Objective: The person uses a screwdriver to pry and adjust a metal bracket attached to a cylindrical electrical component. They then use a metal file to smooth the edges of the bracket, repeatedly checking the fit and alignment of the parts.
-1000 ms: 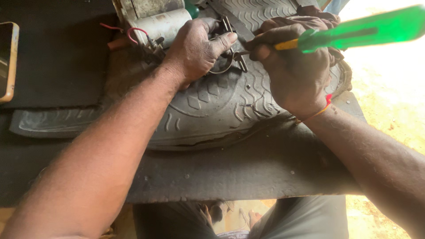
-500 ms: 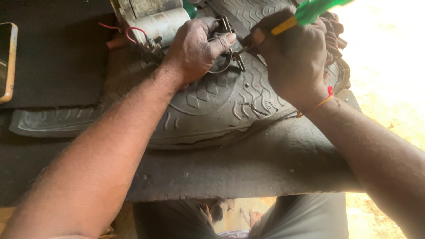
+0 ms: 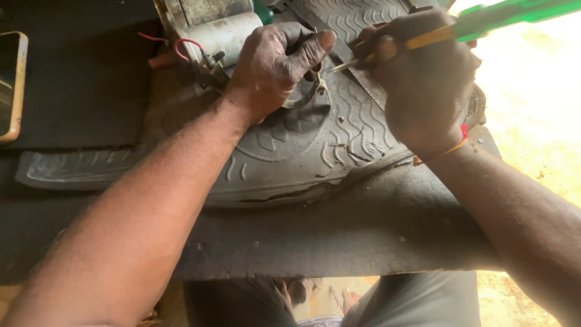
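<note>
Your right hand (image 3: 423,85) has swung the green-handled screwdriver with its yellow collar (image 3: 478,24) flatter, handle toward two o'clock; fingers clench it, tip at the small curved metal clamp (image 3: 305,97); your left hand (image 3: 272,69) presses closed over that clamp on the worn black tyre tread (image 3: 302,151); prying seems underway; next calls for steady leverage.

The left hand (image 3: 275,66) covers most of the metal ring (image 3: 305,97), so we cannot see how it sits. The screwdriver (image 3: 484,21) handle is cut by the top edge. The phone (image 3: 12,85) is cut at the left.
</note>
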